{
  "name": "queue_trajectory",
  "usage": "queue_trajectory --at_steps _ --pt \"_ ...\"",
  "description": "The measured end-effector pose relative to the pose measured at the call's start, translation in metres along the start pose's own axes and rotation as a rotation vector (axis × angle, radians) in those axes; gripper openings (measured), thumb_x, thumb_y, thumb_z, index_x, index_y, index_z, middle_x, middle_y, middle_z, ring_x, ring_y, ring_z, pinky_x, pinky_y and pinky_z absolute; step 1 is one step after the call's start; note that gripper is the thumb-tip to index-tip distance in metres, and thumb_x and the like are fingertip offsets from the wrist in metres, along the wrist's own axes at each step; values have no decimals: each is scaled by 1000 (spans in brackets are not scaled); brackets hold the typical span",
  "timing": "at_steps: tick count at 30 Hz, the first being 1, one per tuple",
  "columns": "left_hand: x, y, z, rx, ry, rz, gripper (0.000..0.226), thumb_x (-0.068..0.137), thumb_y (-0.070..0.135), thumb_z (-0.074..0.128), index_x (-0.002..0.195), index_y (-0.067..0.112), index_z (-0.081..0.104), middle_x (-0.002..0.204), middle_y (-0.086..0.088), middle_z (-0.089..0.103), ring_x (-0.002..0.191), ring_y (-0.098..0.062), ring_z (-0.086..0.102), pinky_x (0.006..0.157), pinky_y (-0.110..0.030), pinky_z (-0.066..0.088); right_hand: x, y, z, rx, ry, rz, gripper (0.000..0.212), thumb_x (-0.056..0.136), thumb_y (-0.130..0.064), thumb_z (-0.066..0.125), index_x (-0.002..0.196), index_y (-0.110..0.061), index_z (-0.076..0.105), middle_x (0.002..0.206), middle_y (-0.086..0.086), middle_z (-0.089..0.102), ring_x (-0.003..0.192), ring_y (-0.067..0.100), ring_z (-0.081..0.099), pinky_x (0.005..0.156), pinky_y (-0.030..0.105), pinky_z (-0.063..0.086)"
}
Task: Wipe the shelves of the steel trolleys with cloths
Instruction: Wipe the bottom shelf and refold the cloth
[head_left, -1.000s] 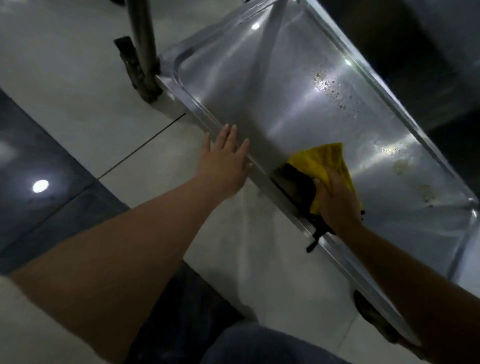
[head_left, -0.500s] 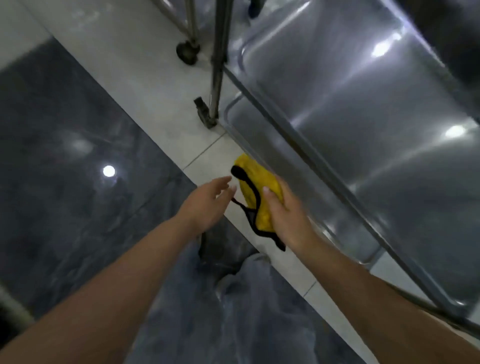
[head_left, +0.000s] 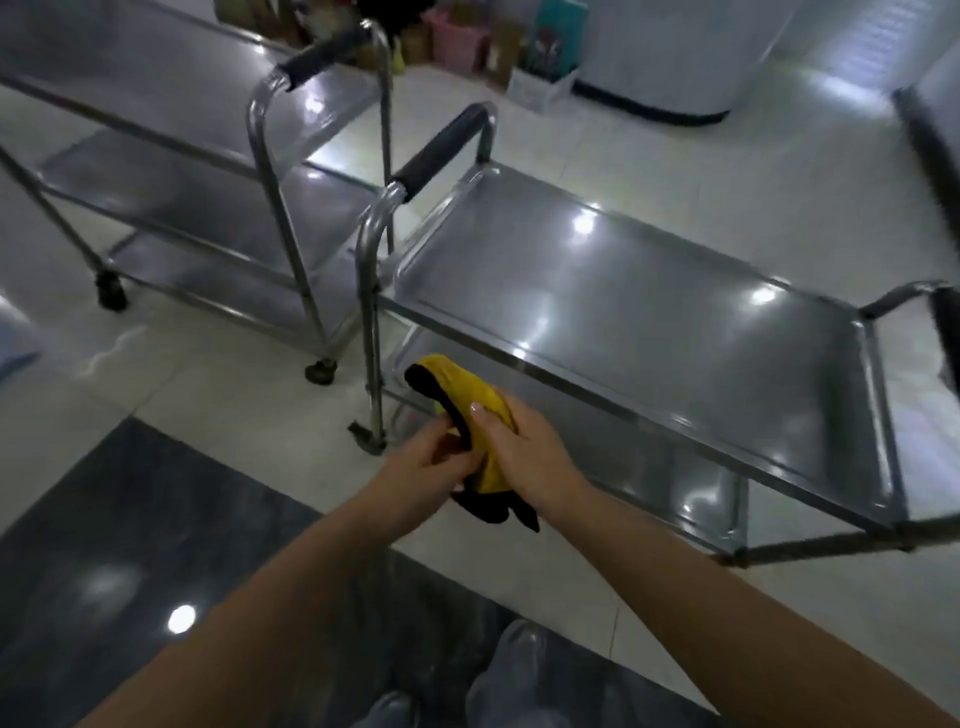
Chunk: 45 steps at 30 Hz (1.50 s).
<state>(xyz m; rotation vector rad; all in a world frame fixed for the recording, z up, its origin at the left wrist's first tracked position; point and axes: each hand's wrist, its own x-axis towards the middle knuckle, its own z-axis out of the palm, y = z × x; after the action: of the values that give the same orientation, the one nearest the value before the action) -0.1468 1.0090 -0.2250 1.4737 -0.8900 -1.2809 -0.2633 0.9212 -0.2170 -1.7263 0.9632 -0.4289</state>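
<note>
We are holding the yellow cloth (head_left: 480, 410) bunched in front of the near steel trolley (head_left: 649, 312), our right hand (head_left: 524, 457) gripping it while our left hand (head_left: 426, 467) is pinching its black edge.

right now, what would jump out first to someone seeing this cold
The yellow cloth with black edging, held bunched in both the right hand and left hand, low in the middle. Behind it a shiny steel trolley fills the right, with a second trolley at upper left.
</note>
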Motion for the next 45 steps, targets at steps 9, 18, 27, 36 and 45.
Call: queue_trajectory --at_steps 9,18,27,36,45 --pt "-19 122 109 30 -194 57 18 98 21 51 102 19 68 92 4 75 87 -10 71 68 -19 53 -105 -56 -132 105 73 15 95 66 -78 62 144 -52 16 129 -42 34 116 -19 42 89 7 36" --pt "9 181 320 -1 -344 -1 14 90 24 62 103 24 68 94 0 75 84 -21 73 62 -33 56 -241 -9 -305 -60 171 -124 131 69 -28 85 143 -49 -21 151 -19 22 130 0 41 100 29 48" --pt "28 149 574 67 -558 -153 21 91 24 62 109 16 69 102 -8 74 98 -25 69 85 -46 56 -374 114 -490 -248 376 134 73 97 -15 41 146 -54 4 131 -1 55 106 13 58 92 29 51" --pt "56 138 760 170 -998 -137 48 74 18 57 119 34 64 118 3 68 109 -16 63 87 -42 54 -439 210 -614 -68 744 296 65 97 -14 34 148 -48 12 137 1 50 114 18 54 99 35 47" --pt "180 149 927 417 -1052 176 42 85 12 70 121 30 60 110 10 70 97 -10 67 85 -30 56 -409 298 -788 6 722 367 84 89 -16 50 146 -53 1 128 -15 43 102 -1 55 84 19 51"
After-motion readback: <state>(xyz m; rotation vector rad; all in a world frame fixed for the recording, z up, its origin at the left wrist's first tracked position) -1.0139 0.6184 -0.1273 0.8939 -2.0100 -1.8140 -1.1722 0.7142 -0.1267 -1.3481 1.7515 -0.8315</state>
